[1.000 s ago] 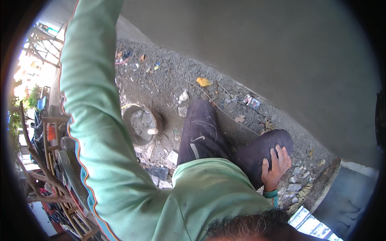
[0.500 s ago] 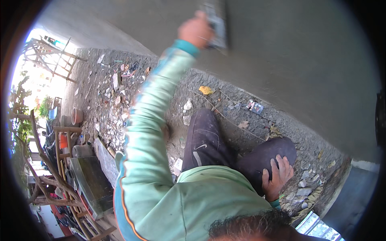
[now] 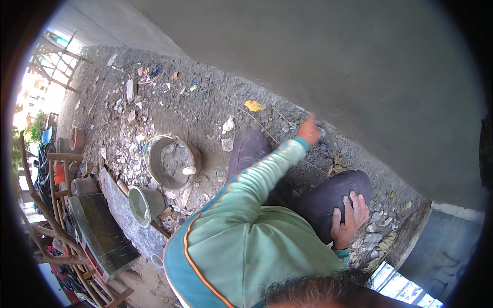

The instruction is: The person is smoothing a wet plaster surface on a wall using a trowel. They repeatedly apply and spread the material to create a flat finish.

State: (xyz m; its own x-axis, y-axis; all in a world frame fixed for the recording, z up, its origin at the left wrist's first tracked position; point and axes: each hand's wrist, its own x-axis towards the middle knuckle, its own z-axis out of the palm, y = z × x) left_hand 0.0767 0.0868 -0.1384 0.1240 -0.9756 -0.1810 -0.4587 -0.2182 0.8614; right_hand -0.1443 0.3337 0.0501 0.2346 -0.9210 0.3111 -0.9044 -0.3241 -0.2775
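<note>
My left hand (image 3: 308, 130) is closed around a plastering trowel (image 3: 323, 136), low beside the foot of the wall. Motion blurs the trowel, and my hand hides its handle. The grey rendered wall (image 3: 328, 56) rises just beyond it, smooth and damp-looking. Whether the blade touches the wall I cannot tell. My right hand (image 3: 351, 219) lies on my right knee with its fingers spread, holding nothing. On the left, past my arm, a bucket (image 3: 197, 156) holds grey mortar (image 3: 174, 156), with a white-handled tool (image 3: 189, 170) at its rim.
A smaller grey-green bucket (image 3: 160, 201) stands next to a flat stone slab (image 3: 134, 231). Rubble (image 3: 138, 123) and a crumpled yellow scrap (image 3: 253, 106) litter the dirt ground. Wooden frames (image 3: 61, 205) and a glass-sided box (image 3: 100, 231) crowd the left. A ridged pale sheet (image 3: 400, 287) lies at lower right.
My left hand has come down from the wall with the trowel, moving right and nearer to me. The buckets, hidden behind my arm before, now show. My right hand stays on the knee.
</note>
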